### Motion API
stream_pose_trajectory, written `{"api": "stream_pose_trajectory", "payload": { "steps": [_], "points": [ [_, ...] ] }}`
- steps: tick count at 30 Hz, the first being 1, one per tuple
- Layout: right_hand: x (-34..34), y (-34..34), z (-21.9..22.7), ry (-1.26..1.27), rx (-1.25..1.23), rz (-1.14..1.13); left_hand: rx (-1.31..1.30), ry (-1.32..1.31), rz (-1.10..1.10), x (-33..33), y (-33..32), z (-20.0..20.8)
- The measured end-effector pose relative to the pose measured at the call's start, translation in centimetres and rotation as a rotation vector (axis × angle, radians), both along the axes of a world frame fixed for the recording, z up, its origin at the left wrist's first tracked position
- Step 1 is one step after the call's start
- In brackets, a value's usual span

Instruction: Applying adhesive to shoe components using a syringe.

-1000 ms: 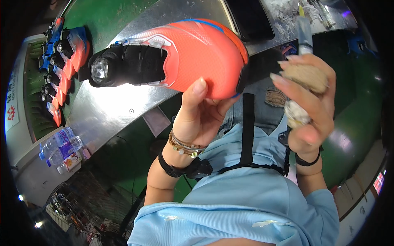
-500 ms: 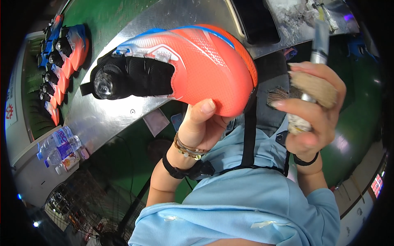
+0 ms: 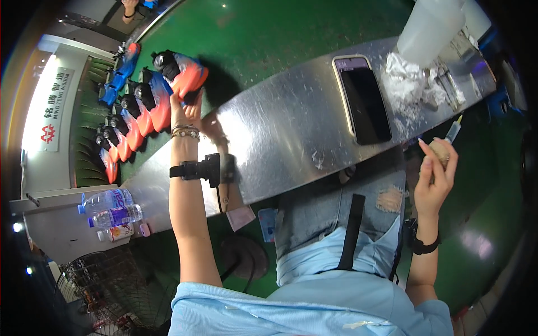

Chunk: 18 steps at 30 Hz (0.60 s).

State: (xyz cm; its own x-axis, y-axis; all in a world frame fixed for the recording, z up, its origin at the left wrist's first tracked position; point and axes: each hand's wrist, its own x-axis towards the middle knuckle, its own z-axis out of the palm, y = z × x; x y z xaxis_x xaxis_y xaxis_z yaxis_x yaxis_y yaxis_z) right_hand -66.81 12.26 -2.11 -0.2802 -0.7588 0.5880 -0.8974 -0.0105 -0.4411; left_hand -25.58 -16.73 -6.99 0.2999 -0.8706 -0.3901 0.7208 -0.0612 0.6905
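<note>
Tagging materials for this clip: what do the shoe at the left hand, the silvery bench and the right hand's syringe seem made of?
Shoe: probably synthetic, its orange toe smooth-looking; the black part duller, perhaps fabric. Bench: likely bare metal, scratched, with bright reflections. Syringe: apparently plastic, its pale barrel looking translucent.

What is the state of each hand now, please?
Left hand: closed on an orange and blue shoe.
Right hand: holding a syringe and a tan pad.
</note>
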Motion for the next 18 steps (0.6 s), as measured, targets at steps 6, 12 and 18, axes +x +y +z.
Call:
{"api": "stream_pose_trajectory", "payload": {
  "steps": [6, 12, 18],
  "points": [
    [-0.2, -1.3, -4.3, 0.161, 0.163, 0.016, 0.049, -0.366, 0.077, 6.0, 2.4, -3.3],
    [-0.1, -1.1, -4.8, 0.118, 0.102, -0.009, -0.264, -1.668, -0.667, -1.0, 16.2, 2.9],
    [0.4, -2.0, -5.0, -0.268, -0.075, -0.011, -0.429, -2.084, -0.541, -0.4, 22.8, 0.9]
  ]
}}
